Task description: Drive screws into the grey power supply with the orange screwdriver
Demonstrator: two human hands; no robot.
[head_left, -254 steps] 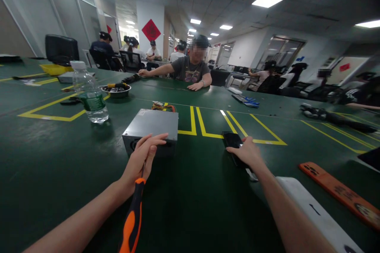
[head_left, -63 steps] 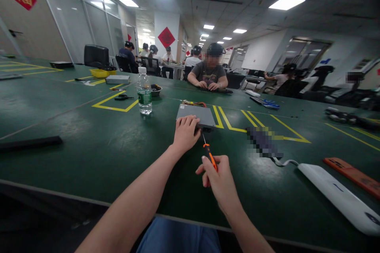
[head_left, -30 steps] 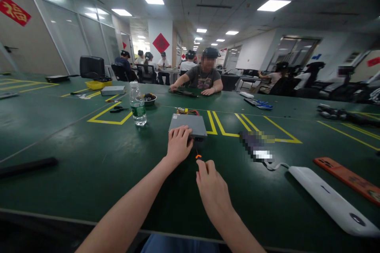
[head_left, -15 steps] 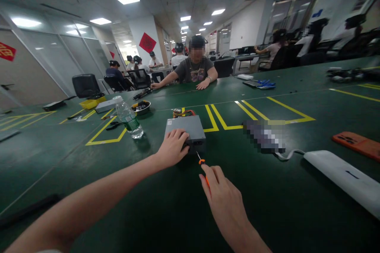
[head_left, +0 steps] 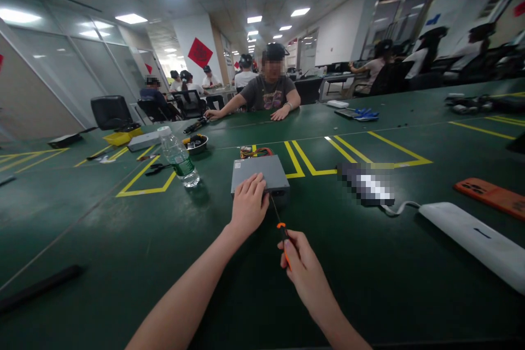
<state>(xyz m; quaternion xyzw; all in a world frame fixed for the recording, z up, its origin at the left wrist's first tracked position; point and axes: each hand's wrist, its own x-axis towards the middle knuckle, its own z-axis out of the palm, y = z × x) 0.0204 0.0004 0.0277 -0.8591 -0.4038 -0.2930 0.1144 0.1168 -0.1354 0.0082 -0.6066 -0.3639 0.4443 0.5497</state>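
Observation:
A grey metal box (head_left: 262, 171) with coloured wires at its far end lies on the green table (head_left: 123, 240). My left hand (head_left: 248, 206) rests on its near left corner, fingers curled over the edge. My right hand (head_left: 304, 270) is closed round an orange-and-black screwdriver (head_left: 283, 234). The thin shaft points up and away to the near face of the box, and its tip touches or nearly touches that face.
A water bottle (head_left: 179, 156) stands left of the box. A dark device (head_left: 366, 184), a white power bank (head_left: 471, 235) and an orange phone (head_left: 490, 198) lie at the right. A metal bowl (head_left: 196, 143) sits behind the bottle. A person (head_left: 268, 87) sits across the table.
Long ago my left hand held the screwdriver and my right touched the dark device. Over the last second the right hand drew slightly back while the shaft stayed at the box; the view levelled out.

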